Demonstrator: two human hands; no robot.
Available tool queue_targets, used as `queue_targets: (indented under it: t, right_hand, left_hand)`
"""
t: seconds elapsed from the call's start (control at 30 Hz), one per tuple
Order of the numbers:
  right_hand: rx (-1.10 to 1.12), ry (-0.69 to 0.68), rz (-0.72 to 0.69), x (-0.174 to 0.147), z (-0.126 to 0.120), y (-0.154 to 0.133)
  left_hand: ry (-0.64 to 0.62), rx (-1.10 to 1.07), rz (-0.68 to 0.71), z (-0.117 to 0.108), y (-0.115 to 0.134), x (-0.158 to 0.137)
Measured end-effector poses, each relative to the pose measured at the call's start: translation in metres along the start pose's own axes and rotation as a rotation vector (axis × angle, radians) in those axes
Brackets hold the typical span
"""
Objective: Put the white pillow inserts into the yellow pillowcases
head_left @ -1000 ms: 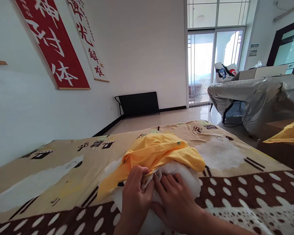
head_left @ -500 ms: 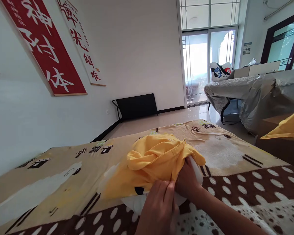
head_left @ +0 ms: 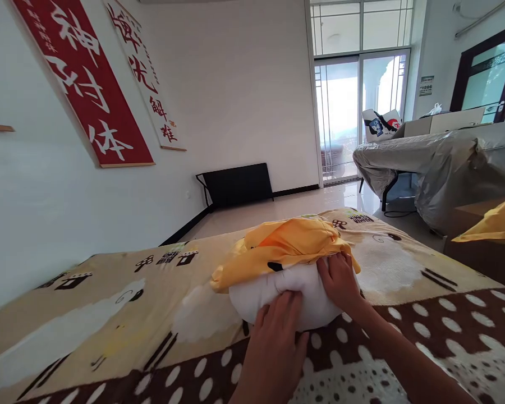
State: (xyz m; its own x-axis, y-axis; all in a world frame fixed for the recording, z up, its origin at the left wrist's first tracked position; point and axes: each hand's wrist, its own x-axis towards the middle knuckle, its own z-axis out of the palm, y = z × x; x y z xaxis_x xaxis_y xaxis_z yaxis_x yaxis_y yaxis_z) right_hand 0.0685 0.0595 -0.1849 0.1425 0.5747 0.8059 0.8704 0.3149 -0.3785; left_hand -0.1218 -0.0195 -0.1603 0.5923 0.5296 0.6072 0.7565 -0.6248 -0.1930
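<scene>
A plump white cushion insert (head_left: 261,297) rests on the blanket in front of me, its near half bare. The yellow cushion cover (head_left: 290,238) is bunched over the insert's far half, with a black patch near its edge. My left hand (head_left: 278,331) lies on the near side of the white insert, fingers stretched forward and nothing gripped. At the right corner, the fingers of my right hand (head_left: 340,278) are curled at the cover's edge against the insert, and the fingertips are partly hidden.
A patterned blanket (head_left: 122,320) covers the surface under the cushion. More yellow fabric (head_left: 494,221) lies at the right edge, over a brown box (head_left: 471,219). Farther back stand a plastic-covered table (head_left: 441,157) and a folded black table (head_left: 238,185) against the wall.
The yellow cover has drawn back to the far side, baring much more white insert. My left hand has let go of the cover's edge; my right hand has moved slightly right and away from me.
</scene>
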Motion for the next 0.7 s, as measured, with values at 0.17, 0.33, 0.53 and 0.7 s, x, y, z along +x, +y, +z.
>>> queue_targets:
  t: [0.17, 0.33, 0.53, 0.7]
  right_hand:
    - [0.074, 0.083, 0.002, -0.003, -0.002, -0.008]
    - [0.105, 0.178, -0.097, -0.007, -0.010, -0.019]
    - [0.177, 0.085, -0.212, -0.014, -0.028, -0.037]
    - [0.177, -0.041, -0.257, -0.035, -0.037, -0.063]
  left_hand:
    - [-0.012, 0.039, -0.085, 0.030, 0.000, -0.007]
    - [0.059, 0.117, -0.101, 0.057, -0.005, -0.010]
    - [0.225, 0.148, -0.181, 0.066, -0.005, -0.005]
    - [0.298, 0.074, -0.208, 0.062, -0.006, -0.008]
